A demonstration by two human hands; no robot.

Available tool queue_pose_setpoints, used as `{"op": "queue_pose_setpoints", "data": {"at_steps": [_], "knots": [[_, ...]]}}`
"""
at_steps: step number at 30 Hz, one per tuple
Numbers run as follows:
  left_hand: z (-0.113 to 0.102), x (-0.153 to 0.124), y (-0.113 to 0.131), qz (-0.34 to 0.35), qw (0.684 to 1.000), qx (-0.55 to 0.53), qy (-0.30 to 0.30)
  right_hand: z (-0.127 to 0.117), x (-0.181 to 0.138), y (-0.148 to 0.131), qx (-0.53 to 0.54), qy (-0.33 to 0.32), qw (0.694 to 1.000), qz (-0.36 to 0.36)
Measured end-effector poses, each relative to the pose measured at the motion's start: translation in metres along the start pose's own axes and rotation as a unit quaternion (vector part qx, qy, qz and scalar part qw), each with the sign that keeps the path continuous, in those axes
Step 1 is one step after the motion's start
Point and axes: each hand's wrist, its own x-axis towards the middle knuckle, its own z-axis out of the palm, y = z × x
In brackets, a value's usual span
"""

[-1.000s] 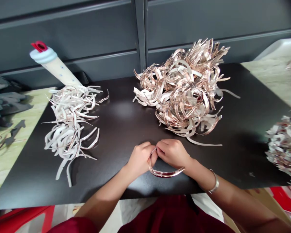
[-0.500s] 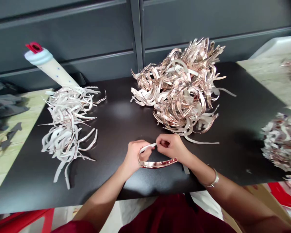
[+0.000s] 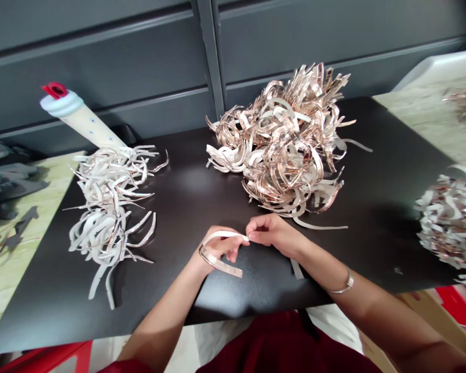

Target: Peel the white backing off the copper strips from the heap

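A curled strip [image 3: 222, 265], white on one side and shiny rose gold on the other, loops over my left hand [image 3: 222, 244]. That hand pinches the strip near one end, while its metallic free end hangs toward the table's front. My right hand [image 3: 269, 233] meets the left at the strip's white tip, thumb and forefinger closed on it. Just beyond my hands lies a large tangled pile of rose-gold strips [image 3: 291, 150]. Over to the left is a looser heap of mostly white strips [image 3: 108, 207].
The black tabletop [image 3: 186, 191] backs onto a dark panelled wall [image 3: 139, 62]. A cream roll-shaped object with a red top [image 3: 88, 122] leans at the back left. Another strip pile [image 3: 452, 223] sits at the right edge. A short pale strip [image 3: 297, 269] lies by my right wrist.
The strip's loop and free end have swung left, over the back of my left hand. My fingers have shifted at its tip, and the left thumb is now stretched along the strip.
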Motion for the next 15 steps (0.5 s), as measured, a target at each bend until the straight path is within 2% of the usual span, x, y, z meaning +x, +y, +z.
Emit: {"op": "queue_pose_setpoints", "data": {"at_steps": [2,4,10,15], "knots": [[-0.0003,0.0014,-0.0024,-0.030,0.999,-0.030,0.002,0.0014,0.0012,0.0024,0.049,-0.016,0.998,0.020],[0.0012,0.0007,-0.0034,-0.032,0.999,-0.030,0.016,0.0036,0.0024,0.0050,0.073,-0.011,0.997,0.022],[0.0048,-0.0052,-0.0011,0.091,0.988,0.121,0.034,0.0074,0.0032,0.0072,0.111,-0.007,0.994,0.015],[0.0005,-0.0053,0.0011,0.145,0.969,0.200,-0.003,0.0037,0.0042,0.0079,0.151,-0.034,0.988,0.022]]}}
